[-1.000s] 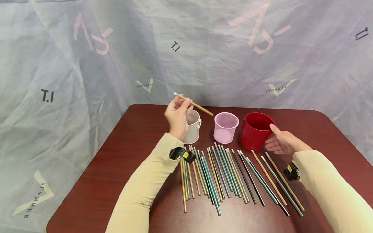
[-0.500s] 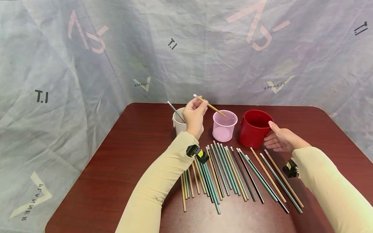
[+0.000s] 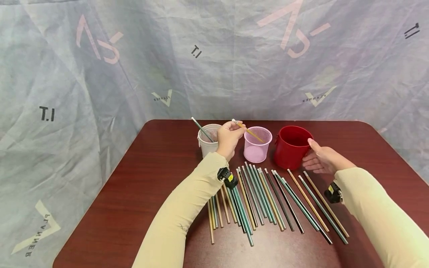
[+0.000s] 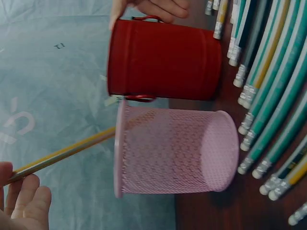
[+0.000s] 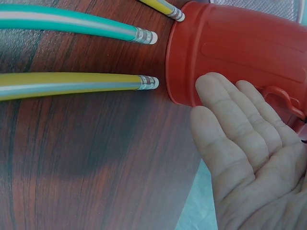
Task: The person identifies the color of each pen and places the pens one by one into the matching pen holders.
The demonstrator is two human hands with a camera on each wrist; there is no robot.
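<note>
Mesh cup [image 4: 180,153] partly veils the pencil [image 4: 72,149] in the left hand [image 3: 230,140].

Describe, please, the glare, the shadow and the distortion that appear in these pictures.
Head view: pale glare on the table, at the near side; left wrist view: pencils at the right look bowed, probably by the lens; right wrist view: a soft dark shadow below the lower yellow pencil.

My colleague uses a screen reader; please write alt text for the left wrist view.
In this sideways view, the left hand pinches a yellow pencil, its far end inside a pink mesh pencil cup. A red bucket stands beside the cup, the right hand at its rim. Eraser-tipped teal and yellow pencils lie on the dark tabletop.
</note>
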